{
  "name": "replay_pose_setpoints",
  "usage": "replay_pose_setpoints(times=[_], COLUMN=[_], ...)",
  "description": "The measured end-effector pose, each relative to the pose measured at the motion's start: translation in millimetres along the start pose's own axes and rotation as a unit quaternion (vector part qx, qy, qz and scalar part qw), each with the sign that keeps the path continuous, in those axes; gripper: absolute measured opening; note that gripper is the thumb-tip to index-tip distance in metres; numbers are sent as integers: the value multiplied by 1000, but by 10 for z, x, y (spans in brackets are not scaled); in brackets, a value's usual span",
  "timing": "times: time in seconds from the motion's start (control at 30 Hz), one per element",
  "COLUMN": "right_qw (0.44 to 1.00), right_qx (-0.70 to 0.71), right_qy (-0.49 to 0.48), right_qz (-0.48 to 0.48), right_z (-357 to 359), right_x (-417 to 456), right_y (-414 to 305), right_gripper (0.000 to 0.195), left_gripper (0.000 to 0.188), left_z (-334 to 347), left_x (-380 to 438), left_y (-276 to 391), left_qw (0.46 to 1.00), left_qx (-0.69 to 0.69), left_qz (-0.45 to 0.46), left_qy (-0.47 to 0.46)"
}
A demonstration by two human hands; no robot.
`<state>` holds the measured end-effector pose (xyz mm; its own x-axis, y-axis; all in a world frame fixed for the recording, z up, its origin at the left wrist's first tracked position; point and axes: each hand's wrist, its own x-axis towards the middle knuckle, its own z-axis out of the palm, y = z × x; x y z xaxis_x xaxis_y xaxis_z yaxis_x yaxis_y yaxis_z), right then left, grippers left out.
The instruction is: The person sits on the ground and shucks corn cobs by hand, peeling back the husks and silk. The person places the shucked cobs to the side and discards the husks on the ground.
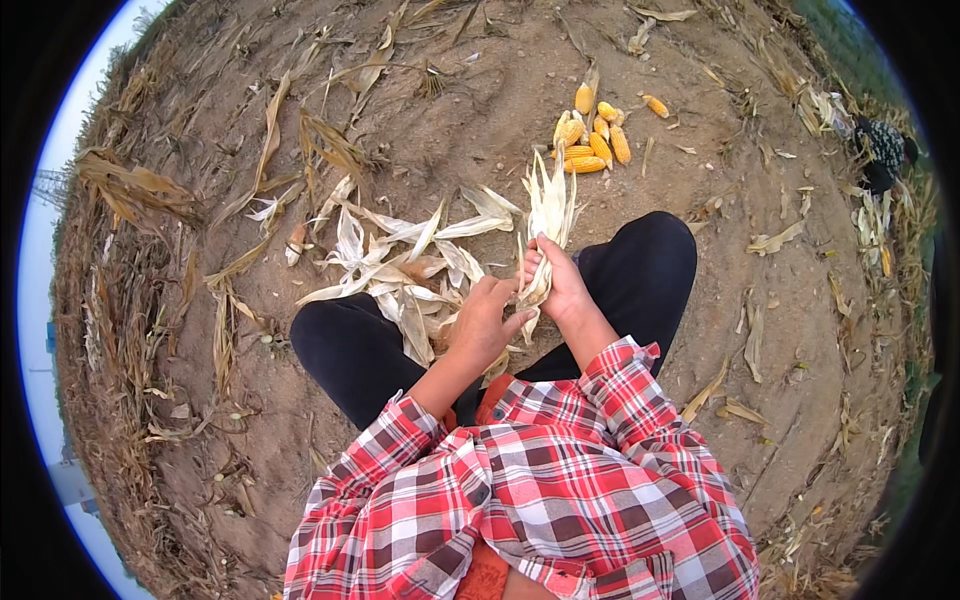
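My right hand (562, 285) is wrapped around a dry corn husk (551, 206), its pale leaves fanning out away from me. No kernels show, so I cannot tell whether an ear is inside. From the left, my left hand (480, 319) meets the husk's lower end, thumb and fingertips against it; how firmly it grips is unclear. Loose husks (409, 262) lie heaped on the soil ahead of my bent left knee. Beyond the held husk is a small pile of bare yellow corn cobs (589, 142), with one cob (656, 106) apart to its right.
My legs in black trousers (649, 262) are folded on either side of my hands. Dry stalks and leaves (135, 184) litter the brown soil (480, 120). At the far right edge, a person in dark patterned clothing (879, 150) is near more husks (874, 225).
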<state>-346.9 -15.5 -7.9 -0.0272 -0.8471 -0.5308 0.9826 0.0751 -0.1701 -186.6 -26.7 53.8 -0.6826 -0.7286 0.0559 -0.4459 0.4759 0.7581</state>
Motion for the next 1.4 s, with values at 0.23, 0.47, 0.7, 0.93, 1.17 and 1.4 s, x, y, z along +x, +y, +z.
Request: replay_pose_setpoints(times=[0.23, 0.47, 0.7, 0.93, 1.17, 1.4], right_qw=[1000, 1000, 999, 998, 995, 989], right_qx=[10, 9, -36, -53, -102, -130], right_qy=[-13, -9, -25, -31, 0, 55], right_qz=[-2, -10, -17, 1, -3, -33], right_z=[-7, 58, 65, 84, 115, 87], right_x=[-3, -20, -30, -41, -70, -32], right_y=[2, 32, 76, 122, 131, 109], right_gripper=[21, 20, 20, 22, 24, 24], left_gripper=[25, 21, 16, 19, 7, 11], left_z=[68, 135, 238, 262, 141, 20], left_x=[57, -35, -11, -6, -37, -85], left_y=[11, -59, -115, -137, -121, -70], left_qw=[997, 964, 922, 924, 866, 839], left_qx=[-15, -177, -294, -281, -419, -475], left_qz=[-54, -200, -252, -261, -272, -261], left_qy=[52, -8, 14, 1, -20, -52])
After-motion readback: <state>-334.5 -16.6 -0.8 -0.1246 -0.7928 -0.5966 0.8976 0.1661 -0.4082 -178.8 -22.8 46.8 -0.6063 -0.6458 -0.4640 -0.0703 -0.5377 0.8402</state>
